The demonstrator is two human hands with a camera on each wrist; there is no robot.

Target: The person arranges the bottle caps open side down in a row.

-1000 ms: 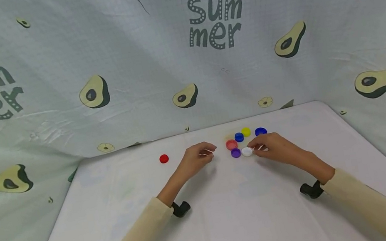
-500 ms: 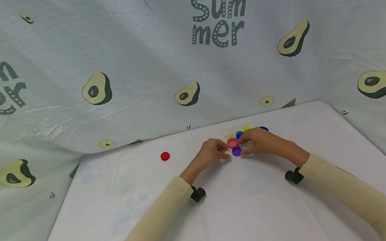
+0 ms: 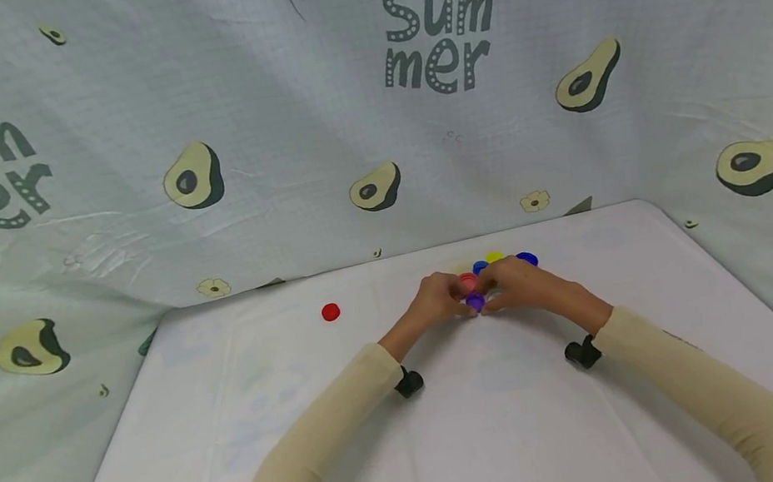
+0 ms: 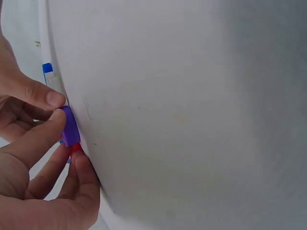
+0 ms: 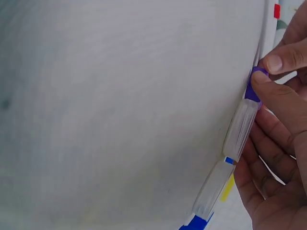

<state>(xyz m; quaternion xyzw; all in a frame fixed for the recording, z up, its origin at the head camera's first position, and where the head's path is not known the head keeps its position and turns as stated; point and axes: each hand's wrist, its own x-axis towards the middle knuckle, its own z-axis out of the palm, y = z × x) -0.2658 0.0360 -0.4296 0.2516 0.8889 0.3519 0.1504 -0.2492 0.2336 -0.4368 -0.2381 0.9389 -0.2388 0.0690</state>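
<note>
Between both hands lies a small round purple plastic cap (image 3: 476, 303). My left hand (image 3: 437, 298) comes from its left, thumb on the cap (image 4: 71, 125) and fingers curled behind it. From the other side my right hand (image 3: 515, 284) holds the same cap, thumb tip on its near face in the right wrist view. A coral red cap (image 3: 469, 282) sits just behind the purple one, partly covered by fingers. Right of the purple cap, a clear pale cap (image 5: 240, 124) shows side-on in the right wrist view; the right hand hides it from the head view.
Behind the hands are a blue cap (image 3: 481, 267), a yellow cap (image 3: 494, 257) and a darker blue cap (image 3: 528, 258). One red cap (image 3: 330, 312) lies alone to the left on the white-covered table (image 3: 508, 432). A printed cloth (image 3: 277, 123) hangs beyond the table's back edge.
My left hand has moved right to the purple cap. My right hand has moved left from the white cap to the purple one, and both hands now close around it.
</note>
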